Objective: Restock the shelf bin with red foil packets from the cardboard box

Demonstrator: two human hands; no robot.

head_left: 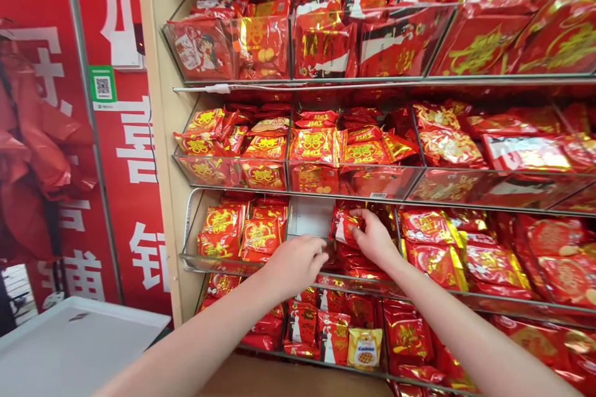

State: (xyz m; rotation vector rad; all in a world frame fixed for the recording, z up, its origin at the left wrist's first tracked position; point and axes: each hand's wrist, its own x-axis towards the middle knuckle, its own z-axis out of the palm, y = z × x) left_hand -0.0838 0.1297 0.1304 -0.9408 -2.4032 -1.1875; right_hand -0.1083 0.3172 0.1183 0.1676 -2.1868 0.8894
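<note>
Item 1. Red poster (125,155), far left: white characters, a green QR sticker (102,84) near its top edge.

Item 2. White tray (69,341), lower left corner, flat, well apart from both hands.

Item 3. Shelf rack (298,189), centre to right: clear-fronted bins in tiers, filled with red-and-gold packets. In the third tier, the left bin holds upright packets (239,232); the bin beside it shows a bare grey patch (311,217) at its back.

Item 4. Left hand (295,263): palm down, fingers loosely curled, at the front lip of the partly bare bin. It covers whatever lies beneath, so I cannot tell whether it grips anything.

Item 5. Right hand (372,239): fingers pinched on a red packet (343,226), held tilted at the left end of the neighbouring stack, just beside the bare patch.

Item 6. Yellow cookie packet (365,348), bottom tier, below the hands, alone among red ones.

Item 7. Right-hand bins (512,254): larger red packets, lying flat and overlapping.

Step in hand, by judgement: arranging packets in the third tier, with one packet pinched at the bin. The next move would call for steadying the row with the left hand while the right hand guides the packet clear of its neighbours, keeping it from snagging the bin's front.
</note>
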